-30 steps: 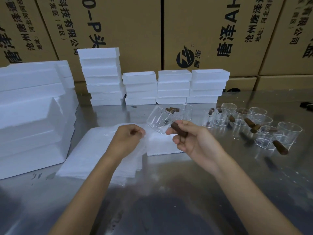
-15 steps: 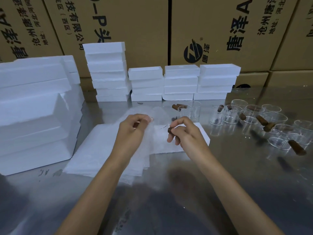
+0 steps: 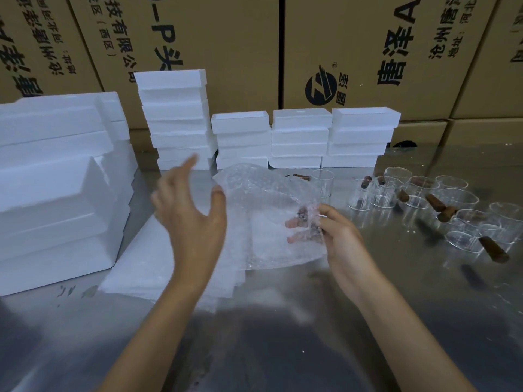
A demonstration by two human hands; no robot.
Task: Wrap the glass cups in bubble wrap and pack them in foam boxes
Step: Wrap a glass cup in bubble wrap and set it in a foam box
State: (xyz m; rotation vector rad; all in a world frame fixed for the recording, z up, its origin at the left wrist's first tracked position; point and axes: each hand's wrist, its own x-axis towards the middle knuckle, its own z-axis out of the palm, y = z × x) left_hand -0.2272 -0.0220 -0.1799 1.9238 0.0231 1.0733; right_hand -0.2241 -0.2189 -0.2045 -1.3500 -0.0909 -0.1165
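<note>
A sheet of bubble wrap (image 3: 263,210) hangs in the air above the table's middle, draped over a glass cup whose brown handle shows through it. My right hand (image 3: 336,236) grips that handle through the wrap. My left hand (image 3: 189,210) is raised just left of the sheet with fingers spread, its thumb touching the wrap's left edge. Under them lies a stack of bubble wrap sheets (image 3: 158,264). Several clear glass cups with brown handles (image 3: 424,199) stand at the right. Small white foam boxes (image 3: 300,137) are stacked along the back.
Large foam blocks (image 3: 56,188) fill the left side of the shiny metal table (image 3: 283,335). A taller stack of foam boxes (image 3: 175,117) stands at the back left. Brown cardboard cartons (image 3: 226,46) wall off the rear.
The bubble wrap sheet has been lifted off the stack and now drapes over the cup. My left hand let go of the sheet's edge and opened; my right hand holds the handle through the wrap.
</note>
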